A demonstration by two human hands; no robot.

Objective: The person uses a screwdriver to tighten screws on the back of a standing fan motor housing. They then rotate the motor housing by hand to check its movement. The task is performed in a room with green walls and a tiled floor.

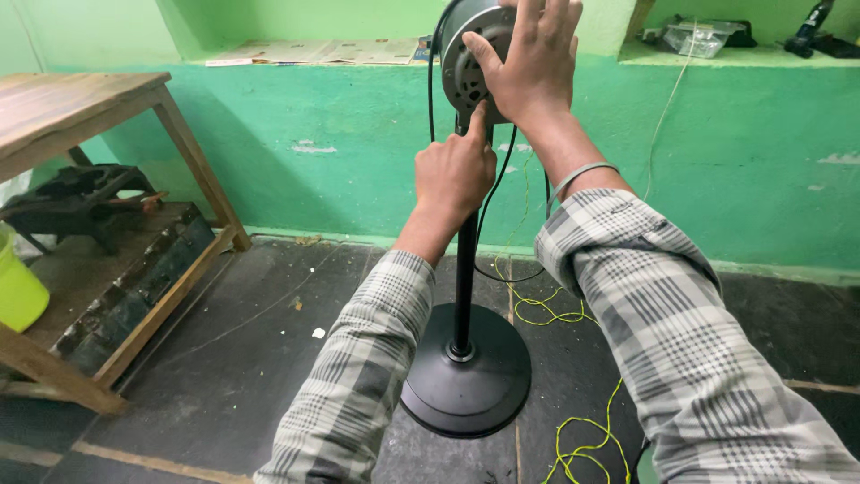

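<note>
The right hand is spread flat over the rear face of the bare fan motor at the top of the frame, fingers splayed and pressing, thumb lying across the grey end plate; it steadies the motor rather than closing round it. The left hand is clenched around the black pole just below the motor, its forefinger raised to the joint where motor meets pole. The step in hand appears to be the seating or adjusting of the motor on its stand. The next move would seem to call for the motor to be held square while the joint beneath it is worked by the left hand.

The pole runs down to a round black base on the dark floor. A black cable hangs from the motor, and yellow-green wire is looped beside the base. Flattened printed paper lies on the green ledge at upper left; a clear plastic package lies in the niche at upper right. A wooden table stands at left, a lime-green bucket at its foot.
</note>
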